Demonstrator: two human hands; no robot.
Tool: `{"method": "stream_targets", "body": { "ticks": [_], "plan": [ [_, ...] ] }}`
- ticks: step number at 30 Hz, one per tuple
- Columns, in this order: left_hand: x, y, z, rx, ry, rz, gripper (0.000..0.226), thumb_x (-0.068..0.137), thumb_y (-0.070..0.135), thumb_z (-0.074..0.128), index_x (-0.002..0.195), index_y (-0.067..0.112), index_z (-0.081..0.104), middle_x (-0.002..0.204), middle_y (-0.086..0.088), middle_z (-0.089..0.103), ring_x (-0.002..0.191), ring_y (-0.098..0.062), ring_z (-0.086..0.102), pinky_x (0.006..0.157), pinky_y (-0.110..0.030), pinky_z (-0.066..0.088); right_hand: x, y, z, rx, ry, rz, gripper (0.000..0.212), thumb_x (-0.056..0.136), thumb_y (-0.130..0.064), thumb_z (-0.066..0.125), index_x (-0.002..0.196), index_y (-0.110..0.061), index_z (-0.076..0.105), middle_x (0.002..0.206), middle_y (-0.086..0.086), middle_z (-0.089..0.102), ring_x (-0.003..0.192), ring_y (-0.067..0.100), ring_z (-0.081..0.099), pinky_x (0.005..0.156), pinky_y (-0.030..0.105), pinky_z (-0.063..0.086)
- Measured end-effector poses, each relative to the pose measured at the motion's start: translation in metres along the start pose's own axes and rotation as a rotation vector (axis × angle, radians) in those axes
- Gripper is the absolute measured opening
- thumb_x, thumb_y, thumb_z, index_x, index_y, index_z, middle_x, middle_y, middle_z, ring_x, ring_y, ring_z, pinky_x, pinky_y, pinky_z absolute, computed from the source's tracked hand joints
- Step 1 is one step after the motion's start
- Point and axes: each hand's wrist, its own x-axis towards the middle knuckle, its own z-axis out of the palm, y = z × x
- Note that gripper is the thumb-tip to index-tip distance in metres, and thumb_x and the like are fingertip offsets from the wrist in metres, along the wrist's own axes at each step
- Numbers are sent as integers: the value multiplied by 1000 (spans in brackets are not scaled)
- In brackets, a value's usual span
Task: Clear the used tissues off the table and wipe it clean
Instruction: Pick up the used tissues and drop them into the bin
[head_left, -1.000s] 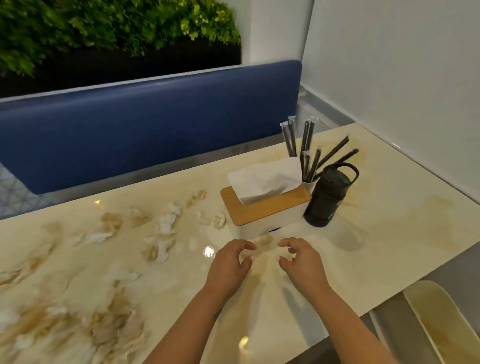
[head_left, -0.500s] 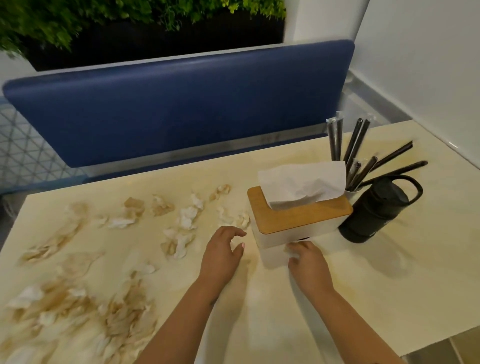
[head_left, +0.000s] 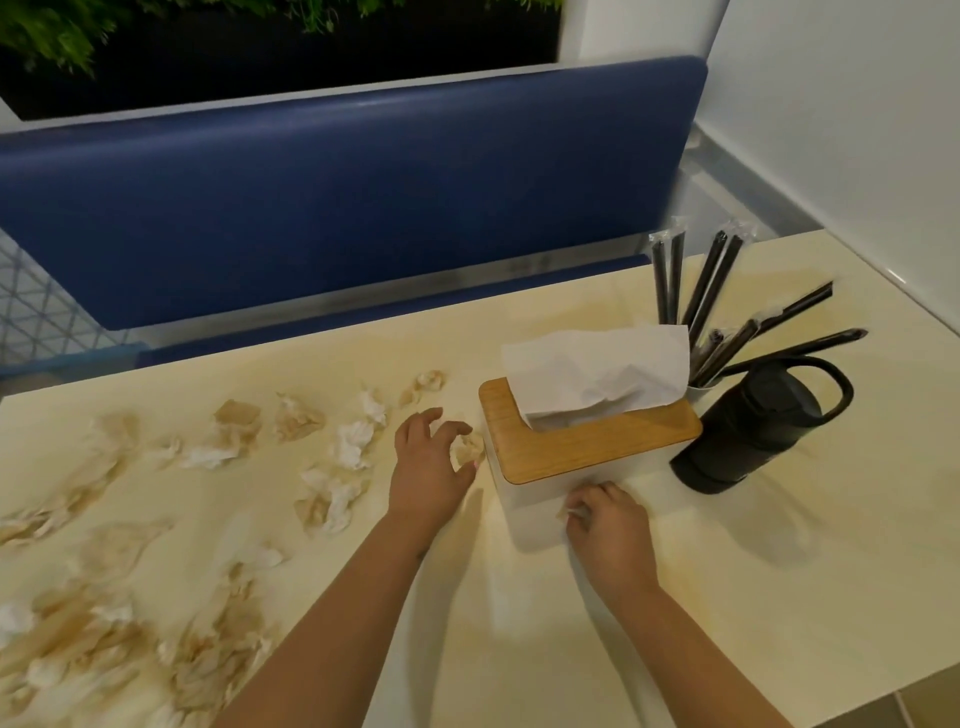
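Several crumpled, brown-stained used tissues (head_left: 348, 447) lie scattered over the left half of the cream marble-look table (head_left: 779, 597). My left hand (head_left: 426, 467) reaches forward with fingers spread and curled around a small tissue wad (head_left: 467, 448) beside the tissue box; contact looks partial. My right hand (head_left: 608, 530) rests at the front of the box, fingers pinched on a small tissue scrap (head_left: 574, 513). A bigger heap of soiled tissues (head_left: 119, 654) sits at the near left.
A white tissue box with a wooden lid (head_left: 587, 441) and a clean tissue sticking up stands mid-table. Right of it are a black bottle with a handle (head_left: 748, 426) and a cup of wrapped black straws (head_left: 706, 312). A blue bench back (head_left: 337, 197) lies beyond.
My left hand has moved forward to the wad by the box. My right hand closed on a scrap at the box's front. The view shifted left and closer.
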Motion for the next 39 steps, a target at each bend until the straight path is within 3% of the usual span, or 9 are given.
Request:
{"method": "stream_targets", "body": {
  "ticks": [6,11,15,20,24,30,39],
  "plan": [
    [16,-1,12,61,-100,-44,42,85,30,65,126,27,55,143,-1,33,135,-23,19,94,-33,40,-6,3,-2,96,6,28,17,71,1,66,75,-15,64,80,-6,56,76,19,57,72,36,49],
    [23,-2,17,74,-70,-29,25,88,21,60,113,22,65,130,-2,46,124,-23,35,85,-28,38,-10,5,-5,133,25,52,15,75,-1,66,78,-15,65,82,-8,55,76,13,55,68,21,44],
    [29,-2,20,92,-52,-8,24,87,9,56,108,15,65,117,-5,52,112,-25,43,78,-24,35,-12,6,-9,156,18,82,13,77,-2,64,80,-15,66,85,-7,56,75,5,53,65,4,35],
    [33,0,24,88,-49,13,25,82,-1,53,100,9,67,103,-9,55,92,-27,54,69,-27,39,-17,6,-13,172,20,92,13,79,-2,63,83,-15,65,86,-8,55,75,1,51,64,3,35],
    [28,-1,22,38,-50,12,22,78,-3,55,94,8,66,96,-5,52,77,-20,51,63,-22,34,-21,6,-17,209,29,141,17,80,-2,63,83,-19,62,87,-10,53,76,2,53,64,3,35],
    [5,-6,15,-44,-32,25,20,75,1,60,92,11,64,92,0,50,75,-16,51,59,-15,33,-28,0,-24,227,71,150,21,79,-2,64,81,-22,60,84,-11,52,76,0,53,63,4,35],
    [-43,1,9,-121,-26,111,21,72,0,61,88,13,64,92,3,51,76,-9,50,66,-9,35,-51,-4,-33,247,152,150,21,76,0,66,81,-20,61,82,-11,52,74,0,52,64,2,36]
  ]
}}
